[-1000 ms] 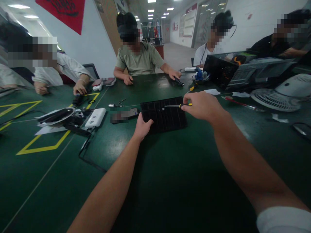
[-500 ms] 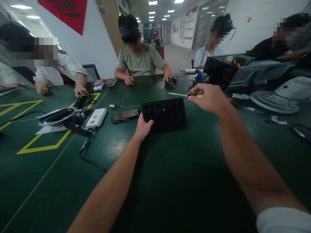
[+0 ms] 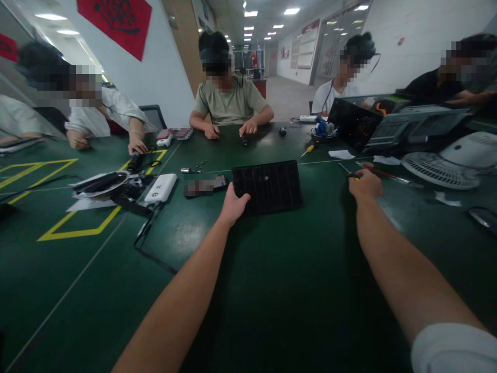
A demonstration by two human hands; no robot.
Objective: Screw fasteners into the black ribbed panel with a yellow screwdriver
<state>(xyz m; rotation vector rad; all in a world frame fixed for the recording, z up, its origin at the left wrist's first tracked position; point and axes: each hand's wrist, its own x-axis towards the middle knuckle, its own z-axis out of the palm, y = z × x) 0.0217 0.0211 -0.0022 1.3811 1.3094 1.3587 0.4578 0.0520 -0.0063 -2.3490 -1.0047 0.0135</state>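
My left hand (image 3: 235, 203) grips a flat black ribbed panel (image 3: 272, 187) by its left edge, thumb on top, with the panel tilted up over the green table. My right hand (image 3: 365, 184) is low at the right, fingers closed round the yellow-and-black handle of a screwdriver (image 3: 354, 176). Its thin shaft points away to the upper left. Right beside that hand lies a red stick-like tool (image 3: 388, 174). Left of the panel is a dark, partly blurred flat device (image 3: 204, 186), with a small metal cylinder (image 3: 187, 170) and several tiny pieces behind it.
A second yellow-handled screwdriver (image 3: 309, 149) and a white paper scrap (image 3: 341, 154) lie farther back. A white fan (image 3: 442, 168) and a grey computer case (image 3: 415, 129) stand at right. On the left are a white box (image 3: 161, 188) and cables. Several people sit around the table (image 3: 279, 290).
My right hand has moved right and down towards the table with the screwdriver, away from the panel. My left hand keeps the panel nearly still. The person opposite has drawn a hand leftward.
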